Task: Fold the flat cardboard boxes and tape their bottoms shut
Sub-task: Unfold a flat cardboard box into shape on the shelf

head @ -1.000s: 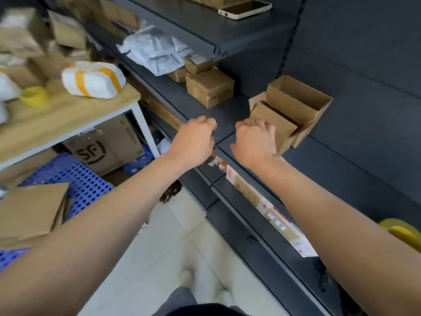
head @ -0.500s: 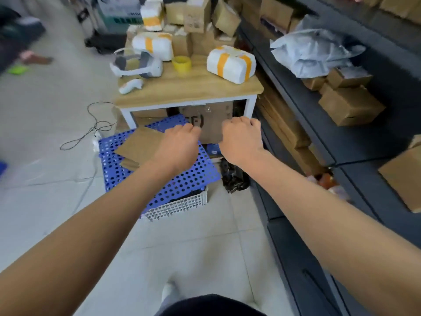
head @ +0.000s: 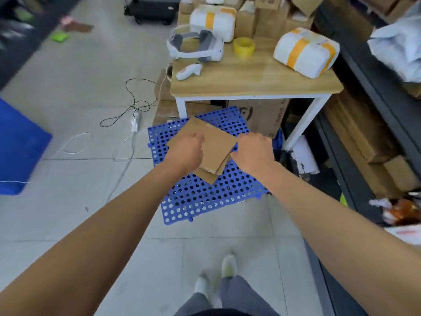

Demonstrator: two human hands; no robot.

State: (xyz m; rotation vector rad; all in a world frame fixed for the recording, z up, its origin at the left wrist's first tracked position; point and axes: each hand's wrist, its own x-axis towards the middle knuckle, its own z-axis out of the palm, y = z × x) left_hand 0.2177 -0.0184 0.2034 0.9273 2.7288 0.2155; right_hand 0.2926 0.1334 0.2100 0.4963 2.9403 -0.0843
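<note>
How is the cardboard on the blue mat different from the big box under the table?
The flat cardboard lies in a loose pile on the blue mat; the box under the table stands folded up. The flat cardboard looks plain; the box has black printing. Both are brown cardboard.

Left hand [head: 184,153], right hand [head: 254,153]: fingertips curled under, hidden; contact with cardboard stack [head: 216,147] unclear. Far-left floor clutter [head: 59,36] blurred.
</note>
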